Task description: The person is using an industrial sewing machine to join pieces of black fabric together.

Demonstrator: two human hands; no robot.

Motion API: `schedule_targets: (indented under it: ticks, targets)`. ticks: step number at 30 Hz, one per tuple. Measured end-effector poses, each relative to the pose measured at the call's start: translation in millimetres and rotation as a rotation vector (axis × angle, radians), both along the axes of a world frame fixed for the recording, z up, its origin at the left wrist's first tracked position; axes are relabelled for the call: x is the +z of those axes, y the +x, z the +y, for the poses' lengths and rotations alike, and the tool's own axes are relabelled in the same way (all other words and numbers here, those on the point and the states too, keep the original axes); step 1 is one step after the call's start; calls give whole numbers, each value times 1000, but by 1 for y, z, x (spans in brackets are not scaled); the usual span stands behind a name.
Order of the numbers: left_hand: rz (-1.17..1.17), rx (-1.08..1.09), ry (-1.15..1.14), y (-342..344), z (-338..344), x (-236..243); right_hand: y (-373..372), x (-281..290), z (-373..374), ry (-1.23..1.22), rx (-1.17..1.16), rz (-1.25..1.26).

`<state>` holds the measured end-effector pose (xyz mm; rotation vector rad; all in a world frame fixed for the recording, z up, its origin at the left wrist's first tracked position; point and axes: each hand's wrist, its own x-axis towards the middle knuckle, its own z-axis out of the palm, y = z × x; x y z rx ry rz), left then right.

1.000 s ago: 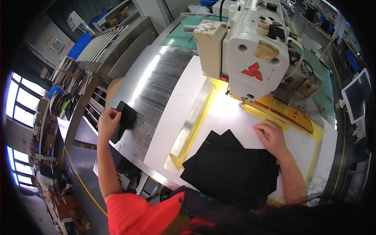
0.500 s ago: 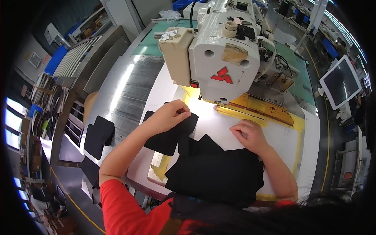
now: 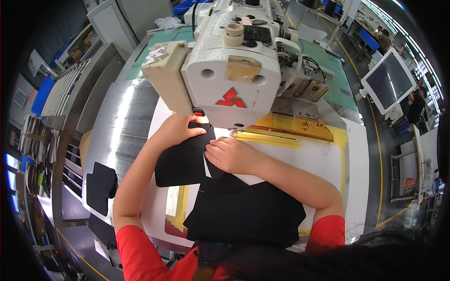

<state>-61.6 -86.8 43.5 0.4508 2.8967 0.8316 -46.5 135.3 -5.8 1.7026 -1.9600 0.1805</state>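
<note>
Left hand (image 3: 179,131): thumb and forefinger slightly parted at the far end of a black panel (image 3: 180,163); pinching or only pressing, cannot tell.
Right hand (image 3: 230,155): fingers curled, tips on a black strip (image 3: 215,171) just beside the panel; underside hidden, hold unclear.
Beyond the hands: sewing machine head (image 3: 232,86); its needle appears masked.
Nearer the body: black fabric stack (image 3: 246,213), lower edge cut off by dark hair (image 3: 300,262).
Left of grip: black pieces (image 3: 100,185).

Obstacle: machine head (image 3: 229,75) beyond right hand (image 3: 232,155)
</note>
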Motion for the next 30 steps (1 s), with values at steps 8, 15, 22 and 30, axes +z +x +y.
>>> schedule_targets:
  ticks: [8, 15, 22, 30]
  targets:
    - [432, 14, -36, 40, 18, -6, -5, -2, 86, -27, -316, -19]
    - [361, -529, -9, 61, 89, -18, 17, 9, 152, 36, -807, -138]
    - [382, -433, -289, 50, 119, -32, 52, 14, 154, -181, -643, -393]
    - [438, -383, -180, 47, 121, -34, 42, 5, 139, -135, -710, -456]
